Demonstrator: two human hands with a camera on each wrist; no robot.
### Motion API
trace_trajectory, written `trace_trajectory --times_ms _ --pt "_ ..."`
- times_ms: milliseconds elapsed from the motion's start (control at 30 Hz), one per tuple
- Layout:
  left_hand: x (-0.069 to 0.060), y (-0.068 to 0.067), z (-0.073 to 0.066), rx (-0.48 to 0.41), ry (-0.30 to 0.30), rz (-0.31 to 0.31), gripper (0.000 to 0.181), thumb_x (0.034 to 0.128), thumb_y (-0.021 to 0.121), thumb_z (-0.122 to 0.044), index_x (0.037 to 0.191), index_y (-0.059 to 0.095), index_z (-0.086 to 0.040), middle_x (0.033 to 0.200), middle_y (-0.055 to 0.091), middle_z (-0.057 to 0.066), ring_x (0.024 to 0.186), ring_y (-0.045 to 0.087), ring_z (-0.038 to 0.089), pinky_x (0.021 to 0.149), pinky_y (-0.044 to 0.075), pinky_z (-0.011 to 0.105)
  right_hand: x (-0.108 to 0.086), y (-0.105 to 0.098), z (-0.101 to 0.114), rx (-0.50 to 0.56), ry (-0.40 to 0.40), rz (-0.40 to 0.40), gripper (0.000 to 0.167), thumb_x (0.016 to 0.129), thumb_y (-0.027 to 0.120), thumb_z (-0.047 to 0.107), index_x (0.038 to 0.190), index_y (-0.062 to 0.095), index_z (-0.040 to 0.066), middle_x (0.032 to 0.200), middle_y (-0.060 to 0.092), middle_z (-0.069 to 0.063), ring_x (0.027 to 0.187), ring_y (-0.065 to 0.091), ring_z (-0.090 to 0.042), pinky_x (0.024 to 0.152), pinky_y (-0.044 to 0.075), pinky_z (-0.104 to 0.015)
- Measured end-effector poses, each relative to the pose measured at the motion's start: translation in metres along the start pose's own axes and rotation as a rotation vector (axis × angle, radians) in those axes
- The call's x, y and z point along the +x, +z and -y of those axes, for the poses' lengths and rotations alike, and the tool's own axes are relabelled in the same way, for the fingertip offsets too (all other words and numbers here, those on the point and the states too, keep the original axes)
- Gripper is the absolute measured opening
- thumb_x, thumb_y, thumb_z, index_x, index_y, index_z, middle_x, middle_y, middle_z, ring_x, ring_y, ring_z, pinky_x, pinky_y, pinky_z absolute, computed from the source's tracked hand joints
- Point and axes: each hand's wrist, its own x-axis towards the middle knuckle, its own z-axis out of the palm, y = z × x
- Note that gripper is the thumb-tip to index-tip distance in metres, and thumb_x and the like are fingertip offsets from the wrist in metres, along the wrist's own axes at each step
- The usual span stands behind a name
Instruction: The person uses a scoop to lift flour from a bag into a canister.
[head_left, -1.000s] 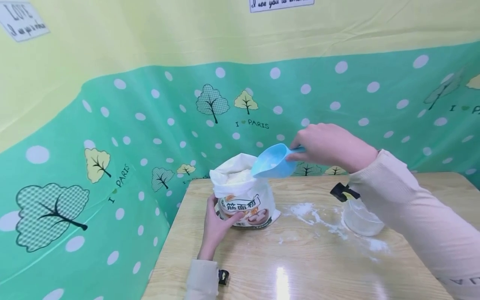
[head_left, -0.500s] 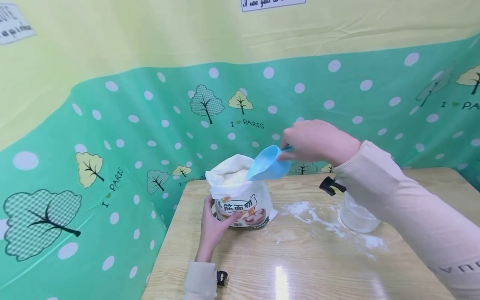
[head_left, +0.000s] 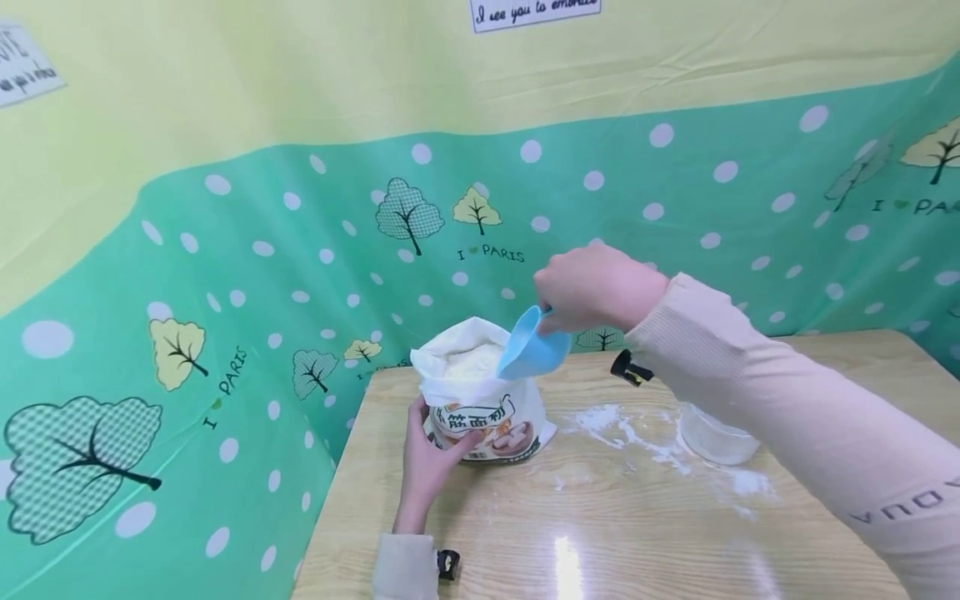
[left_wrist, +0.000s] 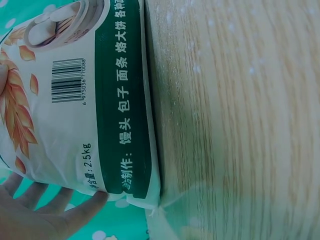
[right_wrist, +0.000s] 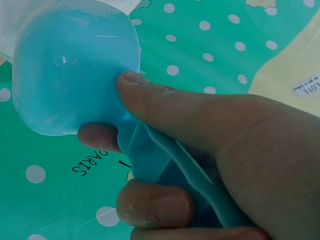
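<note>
In the head view a white flour bag (head_left: 487, 421) stands on the table with its top folded open and white flour (head_left: 472, 364) inside. My left hand (head_left: 431, 462) holds its left side, thumb across the printed front and fingers round the side. In the left wrist view those fingers (left_wrist: 82, 210) lie along the bag's edge. My right hand (head_left: 596, 287) grips the handle of a blue scoop (head_left: 534, 350), whose lip tips down at the bag's right rim. Close up in the right wrist view, the thumb (right_wrist: 165, 100) presses on the scoop and the fingers curl round its handle.
A clear round container (head_left: 716, 437) stands on the table to the right, partly behind the right forearm. Spilled flour (head_left: 607, 421) streaks the wooden table (head_left: 517, 533) between bag and container. A green patterned cloth (head_left: 315, 225) hangs behind and at the left.
My right hand has moved left and tilted the scoop more steeply down at the bag's mouth. The left hand keeps its hold on the bag. The head view has shifted slightly.
</note>
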Motion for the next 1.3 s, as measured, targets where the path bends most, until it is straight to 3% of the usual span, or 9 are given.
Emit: trace_trajectory --times_ms 367,633,933,1100,1300 --pt "0.0 0.0 0.0 0.015 -0.011 -0.012 0.104 0.0654 0.09 -0.048 0.149 0.031 -0.029 0.151 0.04 -0.003 0.143 0.034 0.025 0.118 0.028 0.06 0.016 0.0 0.012 -0.088 -0.005 0.012 0.031 0.089 0.072 0.043 0.076 0.067 0.016 0.071 0.061 0.002 0.063 0.051 -0.013 0.057 0.052 -0.028" --pt "-0.001 -0.001 -0.003 -0.009 -0.005 -0.011 0.102 0.067 0.091 -0.041 0.149 0.032 -0.029 0.152 0.038 0.0 0.144 0.032 0.026 0.119 0.025 0.06 0.028 -0.002 0.022 -0.145 0.01 0.087 0.032 0.088 0.073 0.042 0.1 0.07 0.013 0.079 0.063 0.001 0.072 0.056 -0.015 0.067 0.058 -0.029" --pt "-0.002 -0.002 -0.007 -0.006 -0.021 -0.012 0.103 0.0681 0.092 -0.036 0.15 0.03 -0.025 0.155 0.036 0.003 0.145 0.031 0.029 0.119 0.025 0.061 0.034 -0.003 0.033 -0.177 0.027 0.144 0.025 0.087 0.075 0.036 0.078 0.062 0.016 0.066 0.051 0.004 0.062 0.046 -0.012 0.051 0.045 -0.024" --pt "-0.003 -0.001 -0.007 -0.026 -0.012 -0.009 0.101 0.0677 0.091 -0.038 0.149 0.031 -0.028 0.153 0.037 0.0 0.145 0.03 0.027 0.12 0.024 0.06 0.04 -0.001 0.039 -0.161 0.033 0.202 0.019 0.086 0.071 0.022 0.073 0.058 0.017 0.068 0.054 0.004 0.063 0.047 -0.012 0.052 0.044 -0.023" --pt "-0.004 0.001 -0.003 -0.017 -0.017 -0.012 0.103 0.067 0.091 -0.042 0.149 0.031 -0.028 0.155 0.036 0.002 0.146 0.028 0.028 0.12 0.022 0.061 0.049 0.006 0.041 -0.158 0.025 0.21 0.017 0.086 0.072 0.023 0.077 0.059 0.016 0.07 0.056 0.003 0.065 0.049 -0.013 0.055 0.046 -0.025"
